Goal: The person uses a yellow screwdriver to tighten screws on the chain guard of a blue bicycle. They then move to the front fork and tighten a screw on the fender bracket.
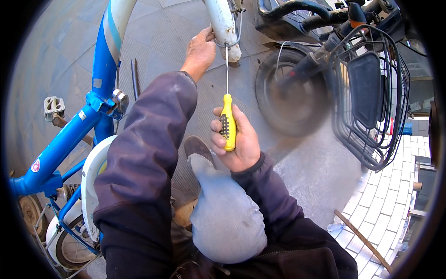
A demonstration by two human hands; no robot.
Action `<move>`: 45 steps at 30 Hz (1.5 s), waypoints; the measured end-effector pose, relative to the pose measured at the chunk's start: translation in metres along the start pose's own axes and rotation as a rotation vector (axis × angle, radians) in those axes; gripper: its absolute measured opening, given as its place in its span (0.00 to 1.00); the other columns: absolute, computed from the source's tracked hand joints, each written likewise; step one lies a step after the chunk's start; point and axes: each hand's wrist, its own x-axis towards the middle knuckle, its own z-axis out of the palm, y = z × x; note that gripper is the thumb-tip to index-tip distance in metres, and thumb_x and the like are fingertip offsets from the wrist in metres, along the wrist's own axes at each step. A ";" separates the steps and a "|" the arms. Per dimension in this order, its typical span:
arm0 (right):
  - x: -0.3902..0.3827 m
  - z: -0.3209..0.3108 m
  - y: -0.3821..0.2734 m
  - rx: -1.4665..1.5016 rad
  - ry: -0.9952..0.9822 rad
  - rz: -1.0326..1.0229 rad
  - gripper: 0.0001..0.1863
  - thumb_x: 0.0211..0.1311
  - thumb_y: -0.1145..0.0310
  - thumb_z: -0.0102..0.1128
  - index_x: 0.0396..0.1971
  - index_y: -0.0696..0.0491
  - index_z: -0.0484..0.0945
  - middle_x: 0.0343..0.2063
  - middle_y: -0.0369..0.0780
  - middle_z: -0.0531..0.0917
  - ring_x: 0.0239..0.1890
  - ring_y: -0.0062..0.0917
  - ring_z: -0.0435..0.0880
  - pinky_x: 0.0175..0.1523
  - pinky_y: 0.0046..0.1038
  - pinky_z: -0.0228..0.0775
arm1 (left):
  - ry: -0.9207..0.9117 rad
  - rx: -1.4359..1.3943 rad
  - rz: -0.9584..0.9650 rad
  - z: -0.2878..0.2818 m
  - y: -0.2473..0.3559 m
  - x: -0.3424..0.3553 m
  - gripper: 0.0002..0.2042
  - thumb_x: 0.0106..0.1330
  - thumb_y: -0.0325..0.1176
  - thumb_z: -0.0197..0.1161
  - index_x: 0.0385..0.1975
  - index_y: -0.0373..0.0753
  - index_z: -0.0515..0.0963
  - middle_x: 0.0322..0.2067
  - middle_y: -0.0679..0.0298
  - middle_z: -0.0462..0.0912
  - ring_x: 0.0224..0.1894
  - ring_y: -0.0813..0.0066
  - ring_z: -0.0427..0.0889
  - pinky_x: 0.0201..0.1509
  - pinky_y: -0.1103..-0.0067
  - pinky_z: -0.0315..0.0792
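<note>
Left: blue bike frame [65,142] over the gray floor [160,30]. Left hand [200,50] sits against the white piece [223,27], fingertips partly hidden; can't tell if that grip is pinching. Yellow screwdriver [228,123]: tip at the white piece's near end, by the bent wire [240,30]. Right hand [240,145]: grip wrapped round the handle. Should be light, stiff, hard to break; bare shaft probably slick, so hold the fat handle at its dark checkered patch. Right: wheel [288,111], then black basket [364,90] toward the floor's right edge, near white tiles [385,200].
</note>
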 end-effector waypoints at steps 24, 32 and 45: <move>0.021 -0.009 0.013 -0.403 0.042 -0.050 0.23 0.65 0.51 0.55 0.45 0.56 0.69 0.36 0.42 0.78 0.34 0.24 0.82 0.37 0.28 0.80 | -0.451 -0.023 -0.369 -0.013 0.034 -0.024 0.15 0.65 0.42 0.59 0.25 0.36 0.76 0.16 0.67 0.76 0.15 0.81 0.73 0.18 0.85 0.64; 0.006 -0.028 0.012 -0.319 -0.271 0.079 0.26 0.69 0.58 0.51 0.58 0.60 0.61 0.49 0.47 0.75 0.48 0.31 0.80 0.53 0.30 0.76 | -0.470 -0.111 -0.413 -0.014 0.036 -0.021 0.14 0.68 0.39 0.57 0.25 0.36 0.76 0.15 0.68 0.74 0.12 0.83 0.68 0.15 0.85 0.60; 0.012 -0.036 0.016 -0.177 -0.397 0.075 0.25 0.68 0.56 0.51 0.56 0.58 0.63 0.46 0.45 0.76 0.44 0.29 0.81 0.44 0.27 0.78 | -0.426 -0.102 -0.453 -0.010 0.048 -0.022 0.14 0.68 0.38 0.56 0.24 0.35 0.75 0.14 0.69 0.72 0.12 0.82 0.68 0.15 0.85 0.57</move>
